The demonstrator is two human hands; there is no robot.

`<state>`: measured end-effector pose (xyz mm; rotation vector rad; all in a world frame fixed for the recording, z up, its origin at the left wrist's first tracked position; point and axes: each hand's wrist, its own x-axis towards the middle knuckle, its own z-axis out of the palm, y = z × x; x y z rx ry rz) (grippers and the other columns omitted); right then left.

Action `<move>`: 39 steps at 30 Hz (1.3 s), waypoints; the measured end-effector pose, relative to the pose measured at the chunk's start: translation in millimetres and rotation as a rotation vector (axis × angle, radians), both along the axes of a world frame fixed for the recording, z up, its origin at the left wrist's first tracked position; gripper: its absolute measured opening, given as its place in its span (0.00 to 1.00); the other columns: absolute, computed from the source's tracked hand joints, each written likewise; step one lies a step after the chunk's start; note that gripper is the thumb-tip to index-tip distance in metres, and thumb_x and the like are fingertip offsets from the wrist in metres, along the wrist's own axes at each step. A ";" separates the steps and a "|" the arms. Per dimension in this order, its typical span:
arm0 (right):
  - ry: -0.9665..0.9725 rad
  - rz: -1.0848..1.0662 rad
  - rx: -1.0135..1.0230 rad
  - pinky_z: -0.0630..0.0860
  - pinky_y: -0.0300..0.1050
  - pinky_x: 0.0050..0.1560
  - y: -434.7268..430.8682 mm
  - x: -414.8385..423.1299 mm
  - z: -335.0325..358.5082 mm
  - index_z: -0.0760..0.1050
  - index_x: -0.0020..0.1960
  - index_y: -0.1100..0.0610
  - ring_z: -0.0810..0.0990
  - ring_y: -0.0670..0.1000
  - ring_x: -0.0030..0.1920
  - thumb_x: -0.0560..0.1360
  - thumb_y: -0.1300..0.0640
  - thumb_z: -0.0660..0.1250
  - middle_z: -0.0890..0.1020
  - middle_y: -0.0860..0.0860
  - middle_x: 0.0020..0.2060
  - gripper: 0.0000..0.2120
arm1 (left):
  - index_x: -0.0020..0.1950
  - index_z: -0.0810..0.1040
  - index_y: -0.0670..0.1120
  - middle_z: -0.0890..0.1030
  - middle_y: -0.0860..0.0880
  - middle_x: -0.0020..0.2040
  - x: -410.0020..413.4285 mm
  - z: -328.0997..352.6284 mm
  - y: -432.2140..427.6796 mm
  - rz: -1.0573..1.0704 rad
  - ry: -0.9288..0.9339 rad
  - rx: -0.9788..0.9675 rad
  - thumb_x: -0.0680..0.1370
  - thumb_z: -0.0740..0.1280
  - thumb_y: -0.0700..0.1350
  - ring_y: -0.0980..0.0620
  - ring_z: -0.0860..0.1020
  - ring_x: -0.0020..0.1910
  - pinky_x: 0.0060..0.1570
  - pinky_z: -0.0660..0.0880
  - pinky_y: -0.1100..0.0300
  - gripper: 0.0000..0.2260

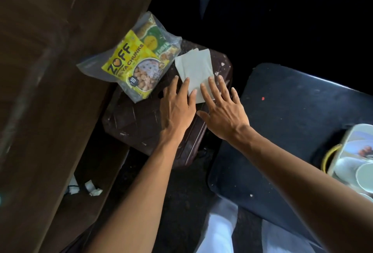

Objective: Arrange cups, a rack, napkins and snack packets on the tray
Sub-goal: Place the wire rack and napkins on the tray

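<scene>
White napkins [194,67] lie in a small stack on a dark brown plastic stool [141,123]. My left hand [178,107] and my right hand [221,109] reach over the stool side by side, fingers straight, fingertips resting on the near edge of the napkins. A clear bag of snack packets [137,61], yellow and green, lies to the left of the napkins, partly on the stool. At the far right edge a tray [343,147] holds white cups [365,174], only partly in view.
A brown wooden furniture piece [50,71] fills the left side, close against the stool. A black table top [292,121] lies to the right and carries the tray. White scraps [90,189] lie on the dark floor below.
</scene>
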<state>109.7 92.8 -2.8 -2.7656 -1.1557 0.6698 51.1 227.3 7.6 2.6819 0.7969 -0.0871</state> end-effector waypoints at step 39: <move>0.431 -0.948 0.817 0.76 0.27 0.42 -144.8 -8.2 50.7 0.77 0.61 0.52 0.81 0.36 0.47 0.78 0.55 0.71 0.81 0.37 0.48 0.12 | 0.64 0.76 0.43 0.85 0.42 0.59 6.4 40.3 -143.4 0.551 -0.204 -1.342 0.80 0.70 0.37 0.44 0.84 0.59 0.60 0.82 0.46 0.13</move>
